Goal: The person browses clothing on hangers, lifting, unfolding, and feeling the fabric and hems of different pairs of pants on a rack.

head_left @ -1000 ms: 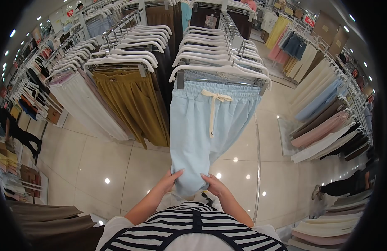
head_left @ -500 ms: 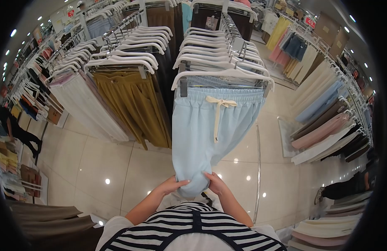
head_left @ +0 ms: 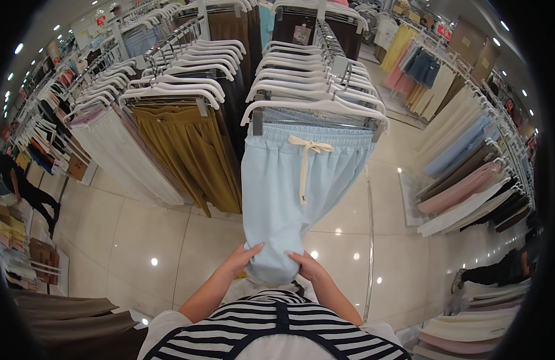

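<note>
Pale-blue trousers (head_left: 274,186): apparently being straightened.
Left hand (head_left: 240,260), right hand (head_left: 309,267): your fingers (head_left: 295,256) pinch opposite sides.
Lower end (head_left: 275,273): next move likely needs even tension.

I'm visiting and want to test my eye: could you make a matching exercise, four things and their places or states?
1. light blue trousers
2. drawstring
3. mustard-brown trousers
4. striped apron

A. bottom centre of the picture
B. tied in a bow
C. between the left hand and right hand at the lower end
D. hanging left of the light blue trousers in the picture

Pairs: 1-C, 2-B, 3-D, 4-A
</note>
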`<state>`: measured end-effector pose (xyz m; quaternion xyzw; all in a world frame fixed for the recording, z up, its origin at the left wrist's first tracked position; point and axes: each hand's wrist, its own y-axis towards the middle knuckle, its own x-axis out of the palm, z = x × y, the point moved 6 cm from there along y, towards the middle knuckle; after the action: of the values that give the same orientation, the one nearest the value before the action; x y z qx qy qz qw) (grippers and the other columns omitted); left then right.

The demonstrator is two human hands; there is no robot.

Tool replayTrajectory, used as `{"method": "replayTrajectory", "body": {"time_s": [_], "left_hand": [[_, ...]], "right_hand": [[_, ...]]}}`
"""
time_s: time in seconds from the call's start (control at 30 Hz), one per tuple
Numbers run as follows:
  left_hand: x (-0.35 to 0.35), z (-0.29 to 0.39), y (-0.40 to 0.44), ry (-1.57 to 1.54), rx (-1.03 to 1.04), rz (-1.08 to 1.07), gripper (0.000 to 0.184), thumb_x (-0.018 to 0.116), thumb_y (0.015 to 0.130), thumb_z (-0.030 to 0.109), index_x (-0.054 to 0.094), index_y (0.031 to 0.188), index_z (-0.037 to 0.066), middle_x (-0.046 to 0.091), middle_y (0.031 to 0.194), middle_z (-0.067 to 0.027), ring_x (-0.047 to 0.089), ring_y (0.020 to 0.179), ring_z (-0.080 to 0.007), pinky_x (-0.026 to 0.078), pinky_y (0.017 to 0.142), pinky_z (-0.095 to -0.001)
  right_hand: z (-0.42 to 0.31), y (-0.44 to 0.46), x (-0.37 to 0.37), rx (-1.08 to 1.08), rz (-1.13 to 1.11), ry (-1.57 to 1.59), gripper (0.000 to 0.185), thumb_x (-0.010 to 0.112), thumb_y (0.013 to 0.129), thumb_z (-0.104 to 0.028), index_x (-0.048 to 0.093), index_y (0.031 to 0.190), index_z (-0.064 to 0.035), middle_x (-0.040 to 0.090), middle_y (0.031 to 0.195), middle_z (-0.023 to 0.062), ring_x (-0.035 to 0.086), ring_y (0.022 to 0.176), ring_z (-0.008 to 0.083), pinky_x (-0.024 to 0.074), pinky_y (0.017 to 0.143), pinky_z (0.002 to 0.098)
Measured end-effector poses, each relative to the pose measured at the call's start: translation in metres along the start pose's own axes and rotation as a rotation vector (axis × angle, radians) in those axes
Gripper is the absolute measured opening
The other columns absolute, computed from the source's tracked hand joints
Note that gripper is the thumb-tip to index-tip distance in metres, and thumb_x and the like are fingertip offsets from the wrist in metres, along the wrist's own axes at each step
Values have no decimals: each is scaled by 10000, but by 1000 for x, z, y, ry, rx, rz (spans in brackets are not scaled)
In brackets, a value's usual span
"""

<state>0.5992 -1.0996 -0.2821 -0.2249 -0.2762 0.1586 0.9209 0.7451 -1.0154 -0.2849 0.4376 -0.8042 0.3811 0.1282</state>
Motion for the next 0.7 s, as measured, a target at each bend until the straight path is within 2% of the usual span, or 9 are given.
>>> {"method": "replayTrajectory", "body": {"time_s": [0.07,0.2,0.37,0.53,0.63,0.7], "left_hand": [[-8,-6,5,22,3,6,519,582,816,281,413,1186,-42,509,1141,-117,482,1046,-189,373,894,-296],[-15,-15,3,88,-66,13,512,581,816,288,427,1180,-38,513,1137,-114,483,1044,-186,369,895,-295],[-7,-16,1,86,-36,-23,515,584,808,322,461,1155,-38,536,1107,-113,503,1015,-186,387,868,-280],[-5,-16,-1,87,-68,-40,513,569,823,294,430,1181,-45,513,1143,-117,485,1042,-194,372,889,-290],[0,-13,-2,190,-65,-52,510,546,836,305,427,1186,-47,514,1141,-118,487,1036,-192,375,882,-288],[-5,-17,1,232,-92,9,506,525,846,319,432,1187,-43,516,1137,-118,487,1030,-185,377,876,-284]], "right_hand": [[-1,2,-6,-78,21,124,704,619,770,-290,244,1294,-6,405,1245,129,401,1146,242,332,952,378],[2,7,-11,-74,23,148,703,600,782,-297,226,1302,-7,398,1253,126,397,1149,248,328,957,382],[5,8,-12,-63,30,168,688,588,792,-298,228,1300,-5,397,1253,129,405,1143,245,329,959,376],[-3,5,-4,-32,30,125,701,608,779,-261,221,1301,1,396,1252,138,410,1139,246,329,959,363],[-5,7,-1,-27,19,83,716,629,763,-225,216,1301,5,396,1250,143,409,1139,247,331,956,358],[-4,8,-2,-29,20,78,725,640,755,-208,214,1301,7,397,1247,145,408,1140,248,333,955,355]]}}
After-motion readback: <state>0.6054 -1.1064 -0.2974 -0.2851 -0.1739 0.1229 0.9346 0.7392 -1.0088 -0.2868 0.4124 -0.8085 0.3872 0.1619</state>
